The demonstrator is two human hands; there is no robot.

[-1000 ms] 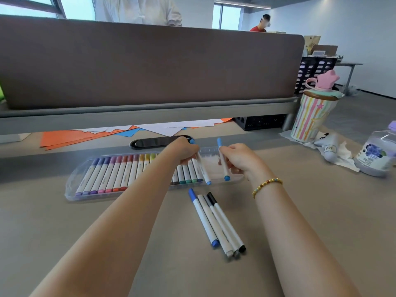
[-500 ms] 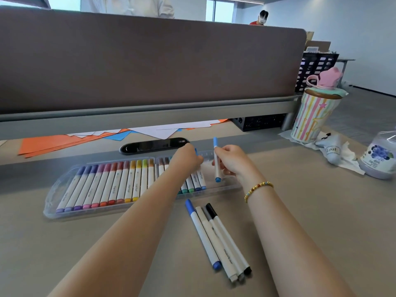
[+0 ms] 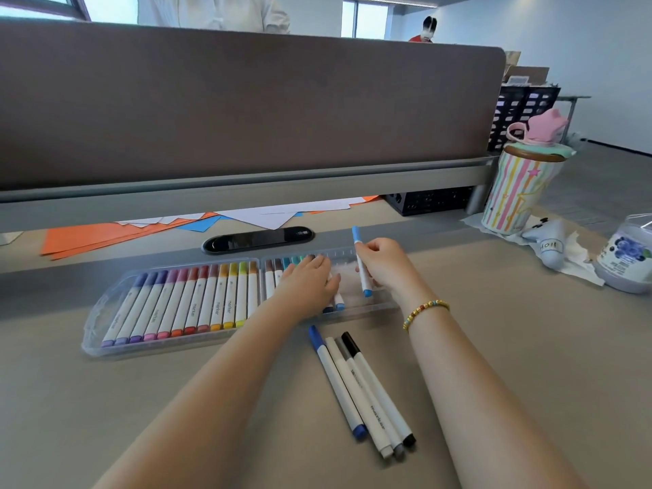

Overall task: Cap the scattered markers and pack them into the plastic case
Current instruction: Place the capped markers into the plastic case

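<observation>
- My right hand (image 3: 382, 266) pinches a light blue marker (image 3: 361, 264) between thumb and fingers, holding it nearly upright over the right end of the plastic case (image 3: 106, 314), its lower tip just above the case floor.
- My left hand (image 3: 310, 280) lies palm down across the markers in the right half of the case, fingers straight and close together, pressing on them and gripping nothing.
- A beaded bracelet (image 3: 425, 310) circles my right wrist.
- The case lies flat on the grey-beige desk (image 3: 106, 418), its left half filled with a row of capped markers (image 3: 183, 305) running from purple through red to yellow.
- Just in front of the case, between my forearms, four loose capped markers (image 3: 363, 390) lie side by side on the desk: blue, white, grey and black.
- Behind the case sit a black oval cable port (image 3: 257, 240), orange and white paper sheets (image 3: 106, 234) and a tall brown divider panel (image 3: 247, 107).
- Right of the case, well apart, stand a striped tumbler (image 3: 511, 192) with a pink lid and a jar with a blueberry label (image 3: 626, 255).
- My left forearm hides part of the markers in the case's right half.
</observation>
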